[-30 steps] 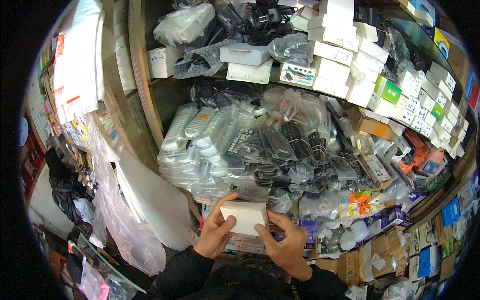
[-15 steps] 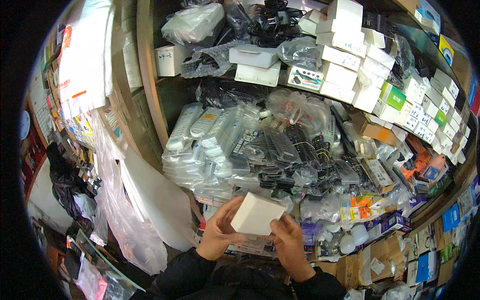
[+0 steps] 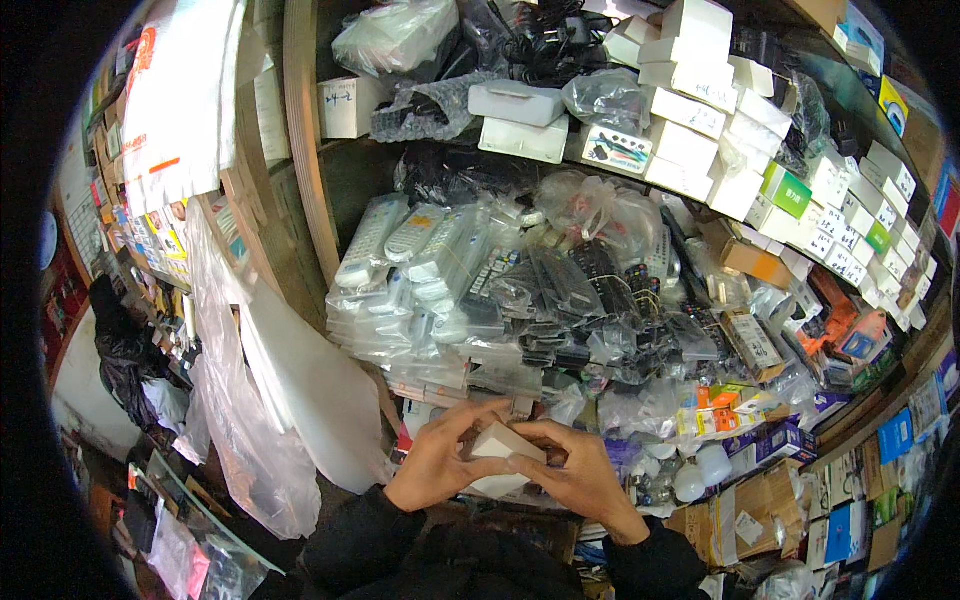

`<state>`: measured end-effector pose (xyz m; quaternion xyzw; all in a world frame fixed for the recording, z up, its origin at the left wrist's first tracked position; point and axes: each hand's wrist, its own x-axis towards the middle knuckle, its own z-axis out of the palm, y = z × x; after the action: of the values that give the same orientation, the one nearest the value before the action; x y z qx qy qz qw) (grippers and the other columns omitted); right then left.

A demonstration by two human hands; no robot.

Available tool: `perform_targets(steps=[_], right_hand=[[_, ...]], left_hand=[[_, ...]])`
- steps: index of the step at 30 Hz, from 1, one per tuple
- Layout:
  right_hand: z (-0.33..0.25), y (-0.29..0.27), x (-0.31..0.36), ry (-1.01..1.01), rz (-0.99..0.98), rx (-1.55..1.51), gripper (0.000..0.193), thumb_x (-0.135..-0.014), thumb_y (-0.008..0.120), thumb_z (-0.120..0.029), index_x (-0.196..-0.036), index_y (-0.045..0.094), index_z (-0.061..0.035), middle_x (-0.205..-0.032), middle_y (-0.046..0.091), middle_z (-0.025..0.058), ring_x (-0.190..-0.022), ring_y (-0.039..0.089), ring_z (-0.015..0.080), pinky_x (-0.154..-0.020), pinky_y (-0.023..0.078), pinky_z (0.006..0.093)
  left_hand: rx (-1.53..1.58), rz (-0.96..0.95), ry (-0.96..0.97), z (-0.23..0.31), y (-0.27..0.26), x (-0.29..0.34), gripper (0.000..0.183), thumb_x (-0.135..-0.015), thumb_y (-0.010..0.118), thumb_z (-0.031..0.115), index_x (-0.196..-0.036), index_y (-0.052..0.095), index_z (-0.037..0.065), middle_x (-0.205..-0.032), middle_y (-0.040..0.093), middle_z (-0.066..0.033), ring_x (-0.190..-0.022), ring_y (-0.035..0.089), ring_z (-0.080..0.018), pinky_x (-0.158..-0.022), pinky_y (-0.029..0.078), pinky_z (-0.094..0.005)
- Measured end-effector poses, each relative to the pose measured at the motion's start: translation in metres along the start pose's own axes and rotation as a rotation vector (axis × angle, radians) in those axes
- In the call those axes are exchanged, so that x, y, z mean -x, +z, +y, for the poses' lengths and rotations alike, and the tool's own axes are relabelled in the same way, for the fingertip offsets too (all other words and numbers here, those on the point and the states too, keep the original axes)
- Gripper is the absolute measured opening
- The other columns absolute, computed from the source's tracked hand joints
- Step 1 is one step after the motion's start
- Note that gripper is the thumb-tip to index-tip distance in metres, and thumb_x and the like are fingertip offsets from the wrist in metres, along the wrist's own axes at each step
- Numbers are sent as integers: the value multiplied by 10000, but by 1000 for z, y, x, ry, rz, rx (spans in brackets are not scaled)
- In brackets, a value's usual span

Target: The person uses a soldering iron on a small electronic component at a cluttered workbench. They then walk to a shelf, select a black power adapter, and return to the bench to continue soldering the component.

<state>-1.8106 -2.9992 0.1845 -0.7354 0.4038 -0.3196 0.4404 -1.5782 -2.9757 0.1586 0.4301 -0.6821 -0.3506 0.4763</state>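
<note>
A small white cardboard box (image 3: 506, 443) is held in front of my chest, turned with one edge toward me. My left hand (image 3: 432, 466) grips it from the left, the thumb pressed along its near side. On the other side, my right hand (image 3: 588, 474) closes on it with thumb and bent fingers, the two thumbs almost meeting. The fingers cover much of the box, so I cannot tell whether its flap is raised. Just beyond the hands lie white remote controls (image 3: 440, 262) in clear plastic sleeves, with black remotes (image 3: 565, 283) beside them.
An upper shelf holds stacked white boxes (image 3: 690, 118) and black cables (image 3: 555, 40). A wooden post (image 3: 302, 130) and a hanging plastic bag (image 3: 250, 400) stand at the left. Light bulbs (image 3: 690, 485) and an opened brown carton (image 3: 770, 505) lie at the right.
The box has been turned and tilted, showing an edge instead of its broad face. My right hand has moved up and around it, and both hands now cover more of it.
</note>
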Motion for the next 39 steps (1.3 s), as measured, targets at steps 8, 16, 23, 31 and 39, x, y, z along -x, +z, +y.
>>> perform_targets(steps=[8, 16, 23, 31, 39], right_hand=[[-14, 35, -7, -109, 510, 115, 332, -934, 813, -136, -1207, 728, 32, -1075, 795, 159, -978, 764, 189, -829, 595, 323], [-19, 34, -2, -141, 305, -22, 353, -1016, 686, -98, -1333, 652, 53, -1165, 776, 206, -1061, 775, 245, -901, 614, 345], [-14, 22, -5, -100, 156, 172, 374, -990, 682, -82, -1329, 639, 71, -1131, 774, 267, -1040, 795, 320, -845, 639, 367], [3, 19, -10, -115, 112, 382, 409, -918, 697, -156, -1287, 635, 12, -974, 777, 242, -844, 760, 451, -768, 616, 498], [8, 2, -9, -65, 93, 346, 325, -940, 668, -44, -1250, 693, 51, -867, 752, 210, -715, 739, 205, -648, 563, 338]], left_hand=[[-421, 195, 176, 21, 22, 8, 942, -738, 968, 289, -1525, 526, 21, -1455, 593, -217, -1352, 569, -438, -1139, 469, -493], [-392, 208, 259, 11, 8, 6, 816, -728, 930, 171, -1454, 583, 40, -1437, 622, -192, -1337, 591, -418, -1107, 513, -484], [-496, 135, 277, 15, 6, 3, 867, -697, 919, 169, -1481, 571, 40, -1454, 616, -168, -1352, 582, -399, -1103, 514, -493], [-673, -37, 232, 8, 9, 3, 959, -705, 898, 170, -1550, 466, 27, -1494, 554, -196, -1416, 500, -428, -1161, 465, -520], [-570, -47, 193, -2, 8, 4, 1059, -609, 950, 108, -1546, 463, 33, -1515, 540, -198, -1421, 513, -415, -1165, 459, -510]])
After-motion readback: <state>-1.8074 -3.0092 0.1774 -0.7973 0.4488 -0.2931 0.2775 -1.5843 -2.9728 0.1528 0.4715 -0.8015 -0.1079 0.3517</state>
